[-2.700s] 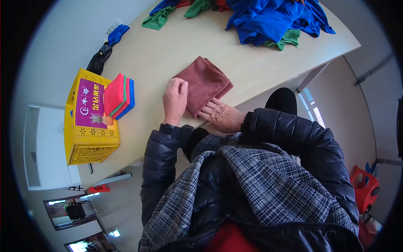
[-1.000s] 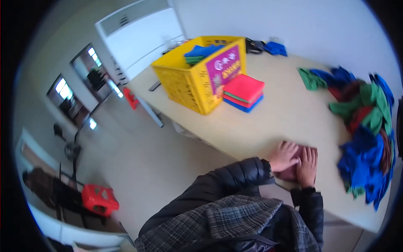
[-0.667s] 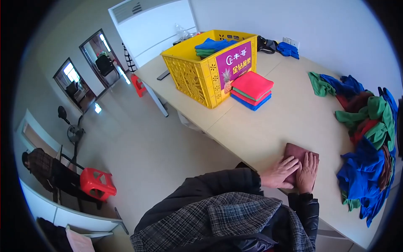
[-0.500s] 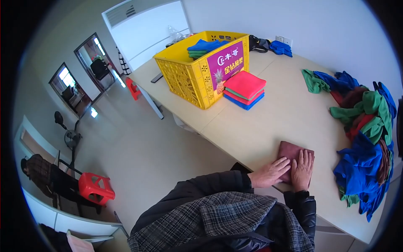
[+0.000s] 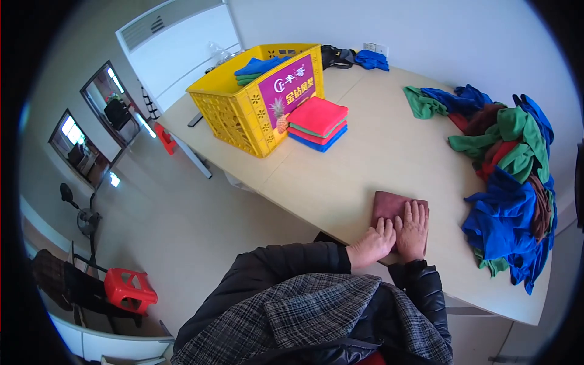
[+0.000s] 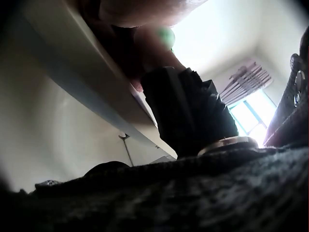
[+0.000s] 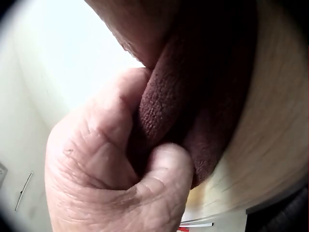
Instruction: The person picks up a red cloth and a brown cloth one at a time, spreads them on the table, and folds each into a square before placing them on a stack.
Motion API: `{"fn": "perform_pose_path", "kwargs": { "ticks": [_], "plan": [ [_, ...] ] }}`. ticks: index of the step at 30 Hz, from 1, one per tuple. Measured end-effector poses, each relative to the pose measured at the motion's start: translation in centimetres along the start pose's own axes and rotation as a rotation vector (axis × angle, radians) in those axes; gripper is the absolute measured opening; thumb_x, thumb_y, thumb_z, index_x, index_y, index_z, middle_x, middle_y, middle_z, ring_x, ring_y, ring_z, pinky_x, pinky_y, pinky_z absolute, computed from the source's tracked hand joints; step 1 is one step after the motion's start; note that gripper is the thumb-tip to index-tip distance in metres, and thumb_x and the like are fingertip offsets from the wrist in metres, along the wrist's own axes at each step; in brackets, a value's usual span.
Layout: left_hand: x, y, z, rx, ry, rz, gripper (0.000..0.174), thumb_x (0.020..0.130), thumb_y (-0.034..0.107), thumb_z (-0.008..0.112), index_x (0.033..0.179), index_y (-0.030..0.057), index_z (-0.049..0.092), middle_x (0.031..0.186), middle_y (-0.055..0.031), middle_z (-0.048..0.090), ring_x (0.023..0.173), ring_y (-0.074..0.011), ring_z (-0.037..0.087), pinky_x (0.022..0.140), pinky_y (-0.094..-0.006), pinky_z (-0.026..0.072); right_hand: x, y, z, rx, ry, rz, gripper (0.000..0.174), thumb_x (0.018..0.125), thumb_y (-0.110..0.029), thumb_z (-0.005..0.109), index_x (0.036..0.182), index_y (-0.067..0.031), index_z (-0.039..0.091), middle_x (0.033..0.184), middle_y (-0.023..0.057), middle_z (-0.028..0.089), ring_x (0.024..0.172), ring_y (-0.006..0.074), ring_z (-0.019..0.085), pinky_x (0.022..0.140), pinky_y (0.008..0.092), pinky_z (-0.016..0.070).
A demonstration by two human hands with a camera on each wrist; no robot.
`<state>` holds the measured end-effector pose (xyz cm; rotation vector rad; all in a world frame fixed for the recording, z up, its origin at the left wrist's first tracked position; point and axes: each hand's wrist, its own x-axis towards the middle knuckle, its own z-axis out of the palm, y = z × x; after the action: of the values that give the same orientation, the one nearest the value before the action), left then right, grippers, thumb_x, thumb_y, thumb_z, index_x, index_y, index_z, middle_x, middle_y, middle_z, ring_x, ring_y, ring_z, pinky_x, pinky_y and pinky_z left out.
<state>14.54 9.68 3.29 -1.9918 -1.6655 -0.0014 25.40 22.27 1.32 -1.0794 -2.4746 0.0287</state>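
A folded brown cloth [image 5: 389, 204] lies near the table's front edge in the head view. My right hand [image 5: 412, 231] rests flat on its right side with straight fingers. Beside it, my left hand [image 5: 374, 243] has its fingers bent at the cloth's near left edge. In the right wrist view the left hand [image 7: 106, 154] pinches a rounded fold of the brown cloth [image 7: 164, 101], its thumb tucked between the layers. The palm of the right hand [image 7: 140, 24] shows above it. The left wrist view is dark and shows mostly the black sleeve [image 6: 188, 111].
A yellow crate [image 5: 234, 118] holds folded blue and green cloths. Beside it stands a stack of folded cloths [image 5: 319, 115], red on top and blue below. A loose heap of blue, green, red and brown cloths [image 5: 502, 207] lies at the table's right. A red stool [image 5: 131, 292] stands on the floor.
The brown cloth has become a smaller folded square. Both hands lay flat on it; the left hand's fingers have since bent at its edge. The head view has swung left towards the crate.
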Motion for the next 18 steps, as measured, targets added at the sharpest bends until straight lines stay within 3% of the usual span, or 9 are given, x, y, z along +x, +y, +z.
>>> {"fn": "perform_pose_path", "kwargs": {
  "ticks": [8, 11, 18],
  "plan": [
    [-0.2, -0.1, -0.4, 0.039, -0.054, 0.053, 0.046, 0.087, 0.017, 0.058, 0.124, -0.0087, 0.059, 0.126, -0.0282, 0.061, 0.118, -0.0393, 0.060, 0.083, -0.0387, 0.0592, -0.2, -0.2, -0.8, 0.034, -0.032, 0.016, 0.059, 0.100, -0.039, 0.048, 0.148, -0.0039, 0.045, 0.156, 0.0164, 0.041, 0.148, 0.0353, 0.029, 0.123, 0.0490, 0.0175],
    [-0.5, -0.5, -0.6, 0.059, -0.052, 0.095, 0.046, 0.087, 0.017, 0.058, 0.124, -0.0089, 0.059, 0.126, -0.0289, 0.060, 0.118, -0.0400, 0.060, 0.085, -0.0392, 0.0587, -0.2, -0.4, -1.4, 0.081, -0.025, 0.001, 0.058, 0.101, -0.036, 0.047, 0.146, 0.0000, 0.047, 0.154, 0.0202, 0.042, 0.146, 0.0379, 0.031, 0.125, 0.0477, 0.0139],
    [-1.2, -2.3, -3.2, -0.220, 0.008, 0.191, 0.048, 0.086, 0.015, 0.056, 0.126, -0.0109, 0.057, 0.131, -0.0293, 0.057, 0.123, -0.0409, 0.057, 0.097, -0.0382, 0.0542, -0.3, -0.5, -1.5, 0.062, -0.044, 0.012, 0.059, 0.100, -0.038, 0.047, 0.147, -0.0027, 0.046, 0.156, 0.0182, 0.040, 0.148, 0.0370, 0.029, 0.124, 0.0486, 0.0170]
  ]
}}
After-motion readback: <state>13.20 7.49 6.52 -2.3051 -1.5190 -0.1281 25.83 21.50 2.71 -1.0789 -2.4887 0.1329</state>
